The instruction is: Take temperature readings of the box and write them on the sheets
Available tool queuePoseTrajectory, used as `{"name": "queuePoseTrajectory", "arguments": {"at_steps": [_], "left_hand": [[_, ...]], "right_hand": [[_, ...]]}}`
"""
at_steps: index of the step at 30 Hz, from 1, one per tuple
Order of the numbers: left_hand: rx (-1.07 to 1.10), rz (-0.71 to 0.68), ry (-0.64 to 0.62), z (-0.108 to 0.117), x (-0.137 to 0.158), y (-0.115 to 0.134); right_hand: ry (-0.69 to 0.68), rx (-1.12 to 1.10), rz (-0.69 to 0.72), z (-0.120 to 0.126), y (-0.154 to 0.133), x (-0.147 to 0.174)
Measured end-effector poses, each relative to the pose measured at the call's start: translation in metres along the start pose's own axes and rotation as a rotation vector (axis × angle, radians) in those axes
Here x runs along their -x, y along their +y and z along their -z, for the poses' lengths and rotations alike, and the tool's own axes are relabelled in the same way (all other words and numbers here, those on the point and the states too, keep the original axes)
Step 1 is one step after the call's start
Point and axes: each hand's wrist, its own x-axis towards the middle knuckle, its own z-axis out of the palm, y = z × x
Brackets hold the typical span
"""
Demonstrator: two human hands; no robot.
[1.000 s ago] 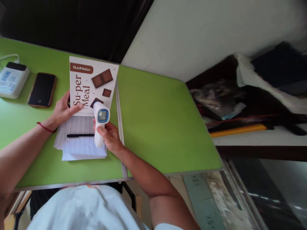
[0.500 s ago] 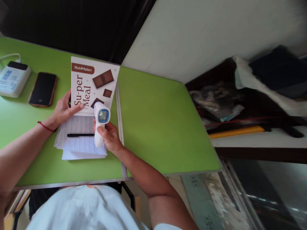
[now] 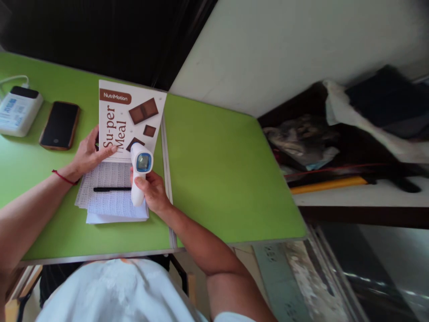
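Left grip (image 3: 89, 154) clamped on white rectangular box-like pack (image 3: 144, 129) with brown print, "NutriMotion" / "Su-per Meal", chocolate pieces pictured; thumb on front face near lower edge, other fingers at its left side. Right grip (image 3: 153, 190) closed around white plastic gun-shaped thermometer (image 3: 137, 190), blue-framed display facing the wearer. Its head overlaps pack's lower right corner in view; contact there, can't tell. Below pack: white paper sheets (image 3: 117, 209) covered in small writing, on green table (image 3: 228, 170) with grey edging. Slim black pen (image 3: 109, 189) lies across sheets, right end reaching thermometer handle in view. Left of pack: black-screened smartphone (image 3: 60, 125) in brown case, then white block-shaped charger (image 3: 20, 114) with black end, white cable plugged in.
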Motion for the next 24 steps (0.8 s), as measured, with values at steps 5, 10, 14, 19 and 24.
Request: {"name": "queuePoseTrajectory", "arguments": {"at_steps": [5, 10, 14, 19, 24], "left_hand": [[-0.014, 0.0, -0.003, 0.0002, -0.0003, -0.0029], [-0.016, -0.026, -0.008, 0.0, -0.0006, -0.0031], [-0.008, -0.052, -0.004, 0.0002, -0.0008, -0.001], [-0.016, -0.059, -0.011, 0.0011, -0.0009, -0.0001], [-0.011, -0.064, -0.011, 0.0012, -0.0013, -0.0009]], "right_hand": [[-0.011, -0.028, 0.017, -0.0004, -0.0008, -0.0006], [-0.038, 0.017, 0.057, -0.0001, -0.0029, -0.0009], [-0.119, 0.023, 0.066, 0.0004, -0.0048, 0.0009], [-0.12, 0.03, 0.08, -0.0001, -0.0067, 0.0041], [-0.087, 0.03, 0.084, -0.0005, -0.0065, 0.0031]]}}
